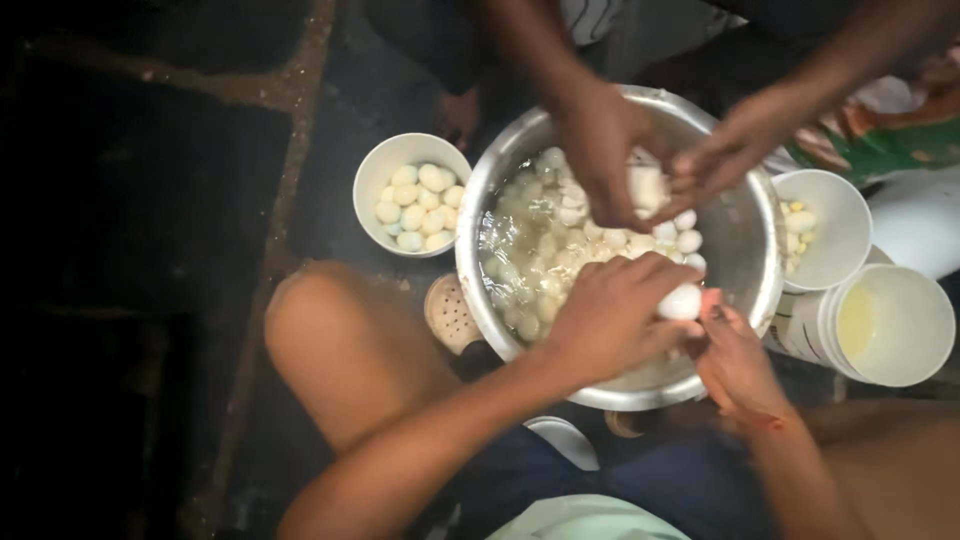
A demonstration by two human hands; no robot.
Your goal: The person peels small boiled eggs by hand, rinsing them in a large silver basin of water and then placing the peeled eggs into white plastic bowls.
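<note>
A big steel bowl (745,235) on the floor holds water and several white boiled eggs. Over its near rim, my left hand (610,315) grips a white egg (680,302) by its fingertips. My right hand (735,360) touches the same egg from the right with its fingers. Across the bowl, another person's two hands (610,150) hold another egg (647,187) above the water.
A white bowl (372,175) of peeled eggs stands left of the steel bowl. To the right are a white cup (835,230) with a few small pieces and a tipped white cup (900,325). My bare knee (330,340) is at lower left. The floor is dark stone.
</note>
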